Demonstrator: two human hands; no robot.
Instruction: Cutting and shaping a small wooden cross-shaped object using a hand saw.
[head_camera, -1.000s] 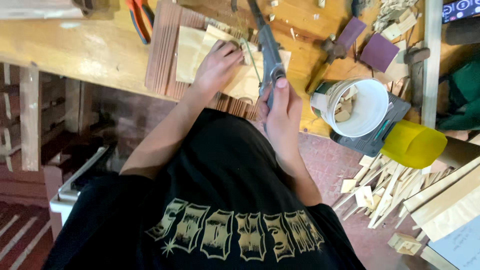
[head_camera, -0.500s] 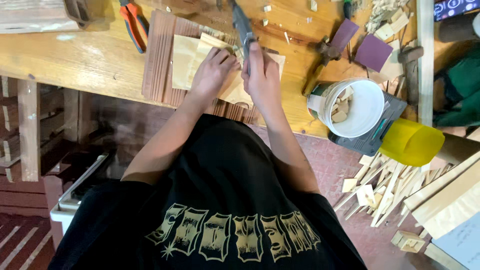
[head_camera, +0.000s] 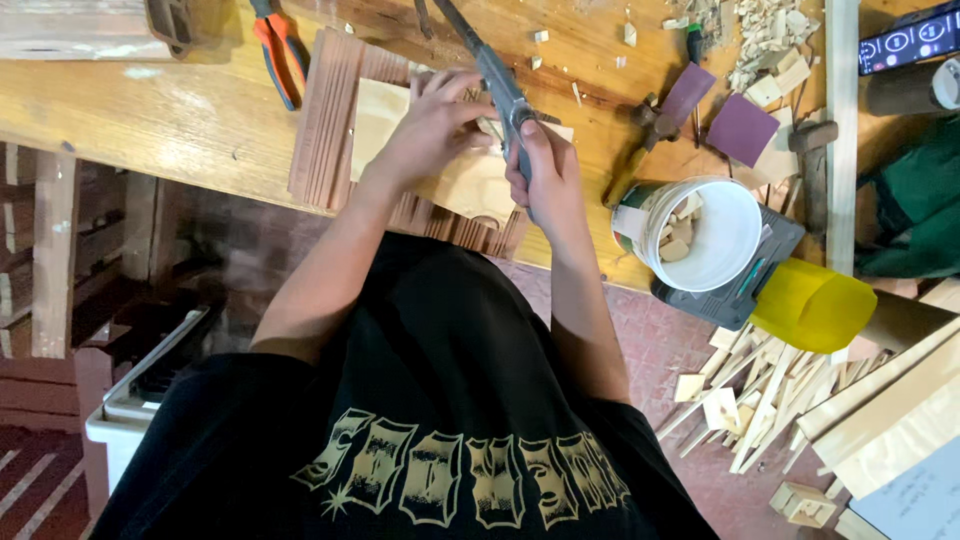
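I see my right hand (head_camera: 545, 180) closed around the grey handle of a long metal tool (head_camera: 490, 75), just above the frame's centre. My left hand (head_camera: 430, 130) presses curled fingers on a pale wood panel (head_camera: 400, 130) lying on a ribbed board (head_camera: 325, 120) on the surface (head_camera: 150, 110). Right of centre stands a white bucket (head_camera: 735, 235) with wood blocks, a yellow container (head_camera: 815, 305) beside it; purple sandpaper squares (head_camera: 742, 128) lie upper right, orange pliers (head_camera: 278, 45) upper left.

A white round plastic bucket (head_camera: 722, 235) holding small wood offcuts stands at the table's (head_camera: 150, 120) near edge. Orange-handled pliers (head_camera: 278, 50) lie toward the far edge. Purple sandpaper squares (head_camera: 742, 128) rest near pale wood shavings (head_camera: 765, 30).
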